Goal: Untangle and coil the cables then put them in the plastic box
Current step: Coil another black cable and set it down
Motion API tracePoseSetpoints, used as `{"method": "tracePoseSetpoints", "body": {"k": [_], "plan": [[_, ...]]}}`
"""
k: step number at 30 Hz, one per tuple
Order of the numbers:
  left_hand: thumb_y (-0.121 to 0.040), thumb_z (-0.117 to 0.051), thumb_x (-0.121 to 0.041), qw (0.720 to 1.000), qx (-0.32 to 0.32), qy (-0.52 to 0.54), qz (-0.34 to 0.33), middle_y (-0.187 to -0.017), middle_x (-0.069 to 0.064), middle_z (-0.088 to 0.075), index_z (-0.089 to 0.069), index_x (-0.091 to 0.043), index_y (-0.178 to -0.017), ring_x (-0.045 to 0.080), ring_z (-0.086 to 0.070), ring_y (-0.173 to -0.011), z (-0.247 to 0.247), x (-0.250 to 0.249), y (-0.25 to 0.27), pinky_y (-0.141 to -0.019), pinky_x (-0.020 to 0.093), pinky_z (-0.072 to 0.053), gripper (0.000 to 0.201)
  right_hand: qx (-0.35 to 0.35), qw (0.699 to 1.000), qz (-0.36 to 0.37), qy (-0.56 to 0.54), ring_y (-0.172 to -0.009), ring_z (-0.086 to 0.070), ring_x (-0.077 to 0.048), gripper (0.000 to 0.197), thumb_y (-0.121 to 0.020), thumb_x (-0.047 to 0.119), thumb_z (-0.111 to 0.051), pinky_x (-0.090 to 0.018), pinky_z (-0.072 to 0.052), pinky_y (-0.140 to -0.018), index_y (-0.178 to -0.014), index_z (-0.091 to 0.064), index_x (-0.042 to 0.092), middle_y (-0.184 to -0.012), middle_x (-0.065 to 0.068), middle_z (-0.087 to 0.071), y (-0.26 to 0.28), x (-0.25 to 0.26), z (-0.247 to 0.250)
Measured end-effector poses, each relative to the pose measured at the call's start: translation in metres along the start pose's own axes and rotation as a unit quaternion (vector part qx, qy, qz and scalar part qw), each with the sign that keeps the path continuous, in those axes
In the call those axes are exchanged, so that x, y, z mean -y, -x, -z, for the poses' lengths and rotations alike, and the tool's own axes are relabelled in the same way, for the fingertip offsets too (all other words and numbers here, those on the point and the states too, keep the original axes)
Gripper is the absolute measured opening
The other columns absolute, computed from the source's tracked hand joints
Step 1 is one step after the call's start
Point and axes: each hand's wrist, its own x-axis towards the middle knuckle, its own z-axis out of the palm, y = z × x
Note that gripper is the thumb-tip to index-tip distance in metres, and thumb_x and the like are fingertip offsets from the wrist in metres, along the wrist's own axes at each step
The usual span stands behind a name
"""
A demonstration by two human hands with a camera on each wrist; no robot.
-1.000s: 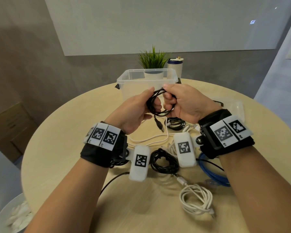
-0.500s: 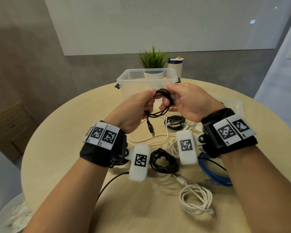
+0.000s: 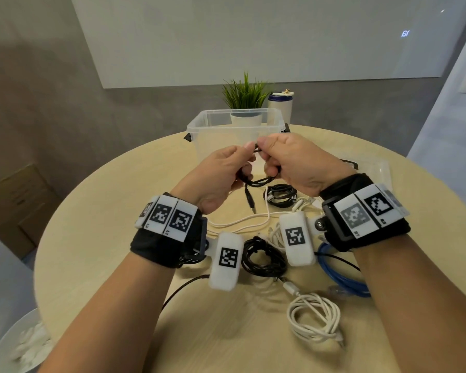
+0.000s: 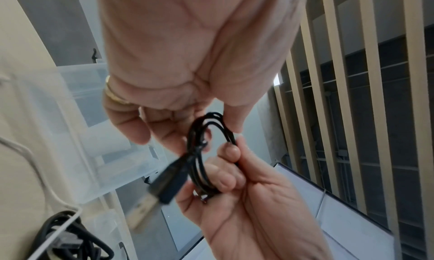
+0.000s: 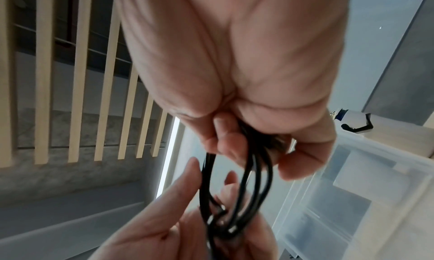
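Both hands hold a thin black cable [image 3: 258, 181] in small loops above the table, in front of the clear plastic box [image 3: 215, 133]. My left hand [image 3: 223, 168] pinches the loops [image 4: 202, 134] between thumb and fingers. My right hand [image 3: 288, 162] grips the same loops [image 5: 246, 180] with curled fingers. The cable's plug [image 3: 250, 204] dangles below; in the left wrist view it is a USB plug [image 4: 150, 202]. On the table lie a black coil [image 3: 262, 261], another black bundle [image 3: 280, 196], a loose white cable [image 3: 242, 223], a white coil [image 3: 316, 320] and a blue cable [image 3: 345, 278].
A potted plant [image 3: 245, 99] and a white bottle [image 3: 280, 103] stand behind the box. The box lid [image 3: 371, 170] lies at the right on the round wooden table [image 3: 97, 238]. A white bin [image 3: 19, 348] sits on the floor at lower left.
The loops have been drawn smaller and both hands have closed together at the top of the coil. The dangling plug has swung slightly left.
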Motion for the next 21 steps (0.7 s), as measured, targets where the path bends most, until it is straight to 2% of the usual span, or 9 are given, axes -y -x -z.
{"method": "tracePoseSetpoints", "body": {"k": [2, 4, 8, 11, 14, 17, 21], "plan": [[-0.095, -0.053, -0.037, 1.0, -0.006, -0.016, 0.016, -0.082, -0.002, -0.061, -0.051, -0.018, -0.092, 0.013, -0.054, -0.078, 0.0032, 0.001, -0.0009, -0.075, 0.03, -0.039, 0.02, -0.039, 0.999, 0.006, -0.012, -0.054, -0.04, -0.006, 0.031, -0.103, 0.029, -0.04, -0.024, -0.039, -0.061, -0.078, -0.05, 0.014, -0.066, 0.002, -0.041, -0.0021, 0.0002, 0.003], [-0.09, -0.063, -0.031, 0.999, -0.008, -0.038, 0.03, -0.087, 0.003, -0.064, -0.048, -0.019, -0.085, 0.014, -0.059, -0.077, 0.0059, 0.0021, -0.0006, -0.074, 0.03, -0.043, 0.02, -0.077, 0.997, 0.013, -0.021, -0.054, -0.039, -0.007, 0.032, -0.104, 0.029, -0.038, -0.02, -0.039, -0.058, -0.077, -0.048, 0.015, -0.065, 0.005, -0.039, -0.0028, 0.0012, 0.0047], [-0.086, -0.068, -0.018, 0.998, -0.001, -0.049, 0.035, -0.072, 0.005, -0.068, -0.053, -0.014, -0.073, 0.009, -0.063, -0.058, 0.006, 0.0008, 0.0009, -0.064, 0.024, -0.046, 0.02, -0.094, 0.994, 0.008, -0.052, -0.052, -0.036, -0.007, 0.033, -0.104, 0.032, -0.038, -0.019, -0.038, -0.055, -0.076, -0.045, 0.016, -0.061, 0.007, -0.038, -0.003, 0.0018, 0.0034], [-0.086, -0.069, -0.019, 0.996, -0.026, -0.078, 0.034, -0.067, 0.0, -0.068, -0.062, -0.012, -0.076, 0.007, -0.062, -0.057, 0.0074, 0.0005, 0.0013, -0.064, 0.022, -0.044, 0.014, -0.068, 0.995, -0.003, -0.074, -0.053, -0.036, -0.008, 0.034, -0.103, 0.036, -0.039, -0.022, -0.038, -0.057, -0.075, -0.044, 0.016, -0.05, 0.012, -0.038, -0.0011, 0.003, 0.0043], [-0.09, -0.063, -0.014, 0.994, -0.059, -0.093, 0.02, -0.068, 0.001, -0.064, -0.065, -0.01, -0.08, 0.005, -0.059, -0.057, 0.008, 0.0006, 0.0023, -0.061, 0.019, -0.042, 0.012, -0.034, 0.998, -0.001, -0.056, -0.056, -0.038, -0.009, 0.029, -0.101, 0.038, -0.042, -0.026, -0.041, -0.064, -0.078, -0.047, 0.021, -0.053, 0.011, -0.037, 0.0024, 0.0051, 0.0049], [-0.093, -0.056, -0.015, 0.992, -0.06, -0.103, 0.029, -0.074, 0.003, -0.067, -0.066, -0.01, -0.082, 0.009, -0.061, -0.066, 0.0037, -0.0007, 0.0031, -0.068, 0.025, -0.041, 0.015, -0.055, 0.998, 0.024, -0.024, -0.055, -0.038, -0.007, 0.025, -0.102, 0.033, -0.042, -0.023, -0.04, -0.063, -0.08, -0.049, 0.023, -0.057, 0.008, -0.035, 0.0027, 0.0056, 0.0034], [-0.094, -0.054, -0.03, 0.995, -0.036, -0.081, 0.049, -0.093, 0.006, -0.075, -0.07, -0.011, -0.086, 0.017, -0.069, -0.087, 0.0, -0.0031, 0.0044, -0.081, 0.034, -0.041, 0.026, -0.094, 0.995, 0.042, 0.008, -0.055, -0.034, -0.008, 0.028, -0.104, 0.032, -0.039, -0.014, -0.036, -0.05, -0.078, -0.047, 0.024, -0.061, 0.003, -0.031, 0.0022, 0.0066, 0.0024]]}}
